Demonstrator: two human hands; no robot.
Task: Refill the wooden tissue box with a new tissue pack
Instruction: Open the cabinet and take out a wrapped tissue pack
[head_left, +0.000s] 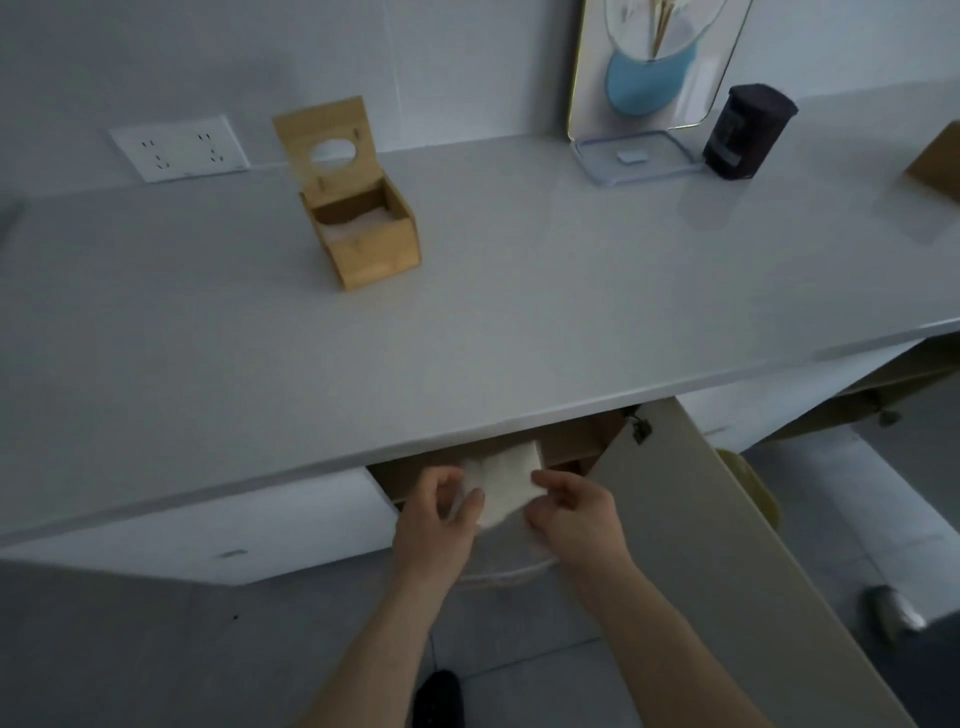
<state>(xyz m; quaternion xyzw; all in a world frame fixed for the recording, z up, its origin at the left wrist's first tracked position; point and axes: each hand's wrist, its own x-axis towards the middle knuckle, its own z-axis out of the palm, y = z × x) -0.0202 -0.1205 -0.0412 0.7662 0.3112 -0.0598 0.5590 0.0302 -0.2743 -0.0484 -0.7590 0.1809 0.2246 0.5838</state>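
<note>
The wooden tissue box (363, 244) stands on the white counter (519, 291) at the back left, its lid with an oval hole tipped up and open; something white lies inside it. Below the counter's front edge, a white tissue pack (506, 480) sits between my two hands in front of an open cabinet. My left hand (439, 519) grips the pack's left side with thumb and fingers. My right hand (576, 512) pinches its right side. The lower part of the pack is hidden behind my hands.
The cabinet door (691, 545) hangs open to the right of my hands. A dark cylindrical container (745, 132), a clear stand (636, 156) and a gold-rimmed mirror (654, 62) stand at the back right. A wall socket (179, 148) is behind the box.
</note>
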